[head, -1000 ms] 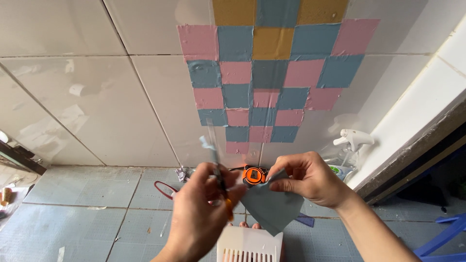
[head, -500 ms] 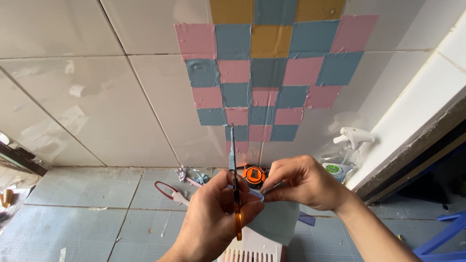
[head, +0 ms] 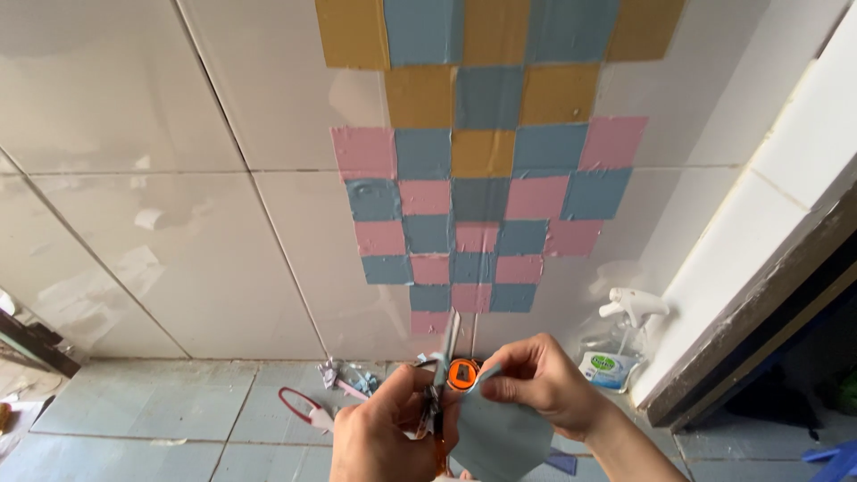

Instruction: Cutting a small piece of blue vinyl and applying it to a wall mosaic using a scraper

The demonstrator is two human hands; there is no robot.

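My left hand (head: 384,439) grips a pair of scissors (head: 444,366) with orange handles, blades pointing up towards the wall. My right hand (head: 546,386) pinches the top edge of a blue-grey sheet (head: 502,437) that hangs down between my hands. The scissor blades meet the sheet's upper left edge, right beside my right thumb. Behind them, the pale tiled wall (head: 178,223) carries a patchwork of pink, blue and yellow squares (head: 482,196).
On the grey tiled floor lie red-handled scissors (head: 299,406), crumpled scraps (head: 348,377) and a small orange round object (head: 462,373). A white spray bottle (head: 625,344) stands by the wall at right, next to a dark-edged white ledge (head: 768,268).
The scissors swung from a left tilt to upright against the sheet. Both hands have dropped lower in view as the camera tilted up the wall.
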